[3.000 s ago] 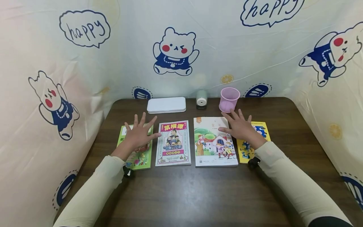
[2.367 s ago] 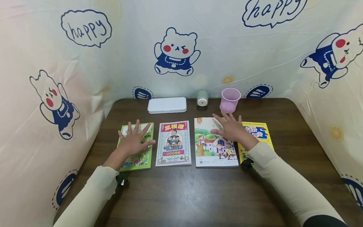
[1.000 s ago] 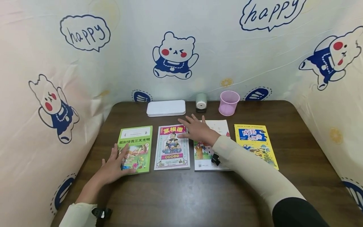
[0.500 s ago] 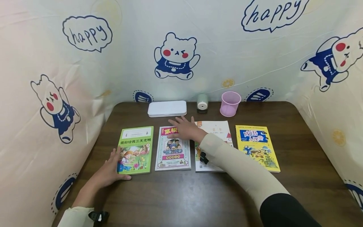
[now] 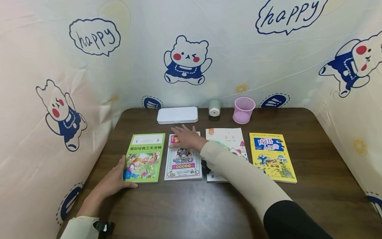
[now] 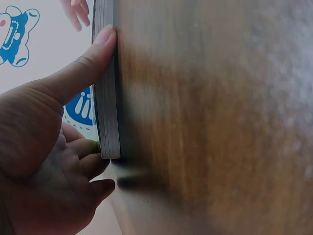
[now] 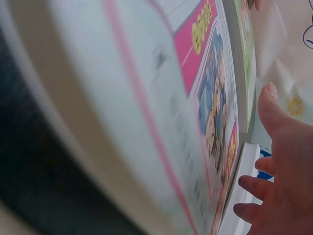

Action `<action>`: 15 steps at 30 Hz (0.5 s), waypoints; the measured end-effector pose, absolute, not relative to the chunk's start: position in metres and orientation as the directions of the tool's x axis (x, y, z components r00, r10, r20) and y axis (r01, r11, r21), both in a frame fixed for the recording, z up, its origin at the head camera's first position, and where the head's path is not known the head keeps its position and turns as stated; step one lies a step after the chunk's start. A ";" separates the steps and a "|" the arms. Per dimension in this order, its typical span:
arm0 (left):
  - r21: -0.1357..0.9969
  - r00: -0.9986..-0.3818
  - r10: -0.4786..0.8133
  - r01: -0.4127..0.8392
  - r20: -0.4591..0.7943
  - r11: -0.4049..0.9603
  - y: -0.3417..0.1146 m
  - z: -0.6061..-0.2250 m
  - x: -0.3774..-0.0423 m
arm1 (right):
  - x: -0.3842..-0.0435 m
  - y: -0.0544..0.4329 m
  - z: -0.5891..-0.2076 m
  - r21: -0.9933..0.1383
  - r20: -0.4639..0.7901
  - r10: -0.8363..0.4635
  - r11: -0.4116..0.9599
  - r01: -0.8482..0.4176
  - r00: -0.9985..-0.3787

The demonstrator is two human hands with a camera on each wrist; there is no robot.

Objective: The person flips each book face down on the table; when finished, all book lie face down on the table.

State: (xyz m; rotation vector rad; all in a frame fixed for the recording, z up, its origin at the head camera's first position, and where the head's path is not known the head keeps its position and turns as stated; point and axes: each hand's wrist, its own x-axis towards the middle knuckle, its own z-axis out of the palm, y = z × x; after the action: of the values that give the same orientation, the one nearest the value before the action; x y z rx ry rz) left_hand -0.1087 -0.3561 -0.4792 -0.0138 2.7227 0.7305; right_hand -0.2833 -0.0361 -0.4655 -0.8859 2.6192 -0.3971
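At the near left corner of a green book (image 5: 145, 159) is my left hand (image 5: 111, 179). Its thumb (image 6: 100, 46) presses the book's near edge while the fingers curl at the left side. Over the top part of a pink-and-white book (image 5: 183, 169), my right hand (image 5: 188, 137) hovers with fingers spread, hiding part of the title. In the right wrist view its fingers hold nothing. A white illustrated book (image 5: 213, 132) lies partly under the right sleeve (image 5: 238, 172). At the right end of the row lies a yellow book (image 5: 271, 156). All the books lie flat.
Along the back of the brown table (image 5: 185, 209) stand a white flat case (image 5: 177, 115), a green pencil sharpener (image 5: 214, 109) and a pink cup (image 5: 243, 110). A printed cloth (image 5: 134, 49) hangs behind and on both sides.
My left hand has come down from above the green book to its near left corner, and the book has turned slightly. My right hand has swept left from the white book to the pink-and-white one.
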 end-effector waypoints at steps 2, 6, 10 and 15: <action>0.484 -0.950 0.074 -0.087 -0.304 0.871 -0.357 -0.479 -0.109 | -0.284 -0.042 -0.467 -0.378 -0.226 -0.631 0.759 -0.530 -0.742; 0.497 -0.951 0.082 -0.081 -0.298 0.864 -0.357 -0.480 -0.109 | -0.284 -0.054 -0.470 -0.402 -0.228 -0.631 0.755 -0.519 -0.741; 0.503 -0.953 0.087 -0.073 -0.289 0.861 -0.357 -0.480 -0.109 | -0.284 -0.065 -0.476 -0.403 -0.210 -0.633 0.750 -0.524 -0.745; 0.478 -0.957 0.084 -0.062 -0.278 0.876 -0.356 -0.482 -0.108 | -0.282 -0.074 -0.481 -0.413 -0.182 -0.631 0.745 -0.524 -0.754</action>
State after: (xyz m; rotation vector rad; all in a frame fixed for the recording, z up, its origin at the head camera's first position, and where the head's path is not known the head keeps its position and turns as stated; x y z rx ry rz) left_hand -0.1080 -0.3560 -0.4817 0.0171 2.7558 0.7166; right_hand -0.2823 -0.0740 -0.4813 -0.8967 2.6356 -0.4882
